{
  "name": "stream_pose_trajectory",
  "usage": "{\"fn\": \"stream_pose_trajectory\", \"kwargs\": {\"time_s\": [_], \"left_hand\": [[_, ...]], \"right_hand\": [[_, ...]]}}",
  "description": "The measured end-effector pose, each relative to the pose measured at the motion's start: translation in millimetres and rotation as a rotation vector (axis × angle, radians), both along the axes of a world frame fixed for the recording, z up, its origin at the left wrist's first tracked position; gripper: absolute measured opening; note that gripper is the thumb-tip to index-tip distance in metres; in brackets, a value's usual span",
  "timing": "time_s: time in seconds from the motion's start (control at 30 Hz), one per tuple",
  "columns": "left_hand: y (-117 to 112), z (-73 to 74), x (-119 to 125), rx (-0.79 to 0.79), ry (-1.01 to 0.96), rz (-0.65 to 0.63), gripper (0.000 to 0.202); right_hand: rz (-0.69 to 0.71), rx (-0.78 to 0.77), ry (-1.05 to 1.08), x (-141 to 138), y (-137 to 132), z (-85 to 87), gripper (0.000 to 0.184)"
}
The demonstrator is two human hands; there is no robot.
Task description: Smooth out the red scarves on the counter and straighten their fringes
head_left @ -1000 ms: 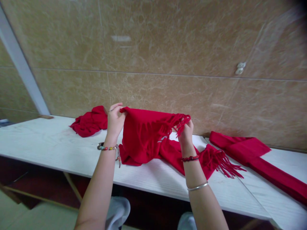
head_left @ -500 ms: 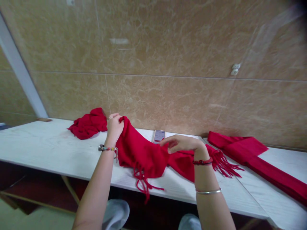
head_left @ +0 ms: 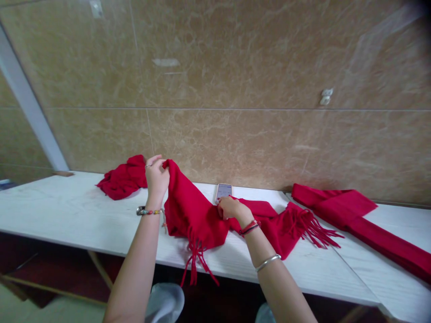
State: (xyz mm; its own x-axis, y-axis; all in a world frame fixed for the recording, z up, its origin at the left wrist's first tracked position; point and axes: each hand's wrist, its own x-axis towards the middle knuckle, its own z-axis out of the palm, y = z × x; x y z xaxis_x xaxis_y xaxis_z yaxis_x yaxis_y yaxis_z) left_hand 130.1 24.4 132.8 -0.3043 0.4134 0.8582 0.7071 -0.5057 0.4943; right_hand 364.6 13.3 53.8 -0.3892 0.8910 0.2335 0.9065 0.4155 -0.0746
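A red fringed scarf (head_left: 198, 215) stretches across the white tabletop, one end raised. My left hand (head_left: 156, 177) pinches an upper corner of that raised end, so the cloth slopes down to the right and its tassels hang over the table's front edge. Lower down, my right hand (head_left: 232, 210) is closed on the scarf's middle, its fingertips partly hidden in the cloth. The other fringed end lies flat to the right of my right wrist. Just behind my right hand is a phone (head_left: 223, 191) with its screen lit.
A crumpled red cloth (head_left: 124, 179) lies at the back left of the white table (head_left: 60, 211). On the right, a folded red scarf (head_left: 363, 229) runs toward the edge. Behind stands a brown tiled wall (head_left: 218, 143) with a small white figure (head_left: 326, 96) on it.
My right hand has come down and left from above the scarf and closed on it. The held end has straightened, and its tassels now hang further left. My left hand keeps its pinch.
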Motion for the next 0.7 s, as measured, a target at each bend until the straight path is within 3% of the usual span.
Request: {"fn": "stream_pose_trajectory", "kwargs": {"time_s": [0.17, 0.3, 0.33, 0.47, 0.57, 0.7], "left_hand": [[3, -1.0, -18, 0.011, -0.069, 0.050, 0.012], [1, -1.4, -5, -0.047, -0.023, -0.047, 0.011], [0, -1.4, 0, -0.054, -0.012, -0.068, 0.011], [-2, -1.0, 8, -0.034, 0.007, -0.082, 0.010], [0, -1.0, -7, 0.024, -0.068, 0.009, 0.010], [2, -1.8, -29, 0.026, -0.154, 0.084, 0.008]], "right_hand": [[-0.129, 0.015, 0.016, 38, 1, 19.9, 0.024], [-0.028, -0.138, 0.036, 39, 2, 13.3, 0.070], [0.002, -0.169, 0.028, 34, 3, 8.0, 0.069], [0.103, -0.084, 0.113, 20, 12, -3.1, 0.020], [0.070, 0.078, 0.266, 40, 20, 7.8, 0.019], [-0.084, 0.363, 0.734, 88, 28, 18.4, 0.014]]}}
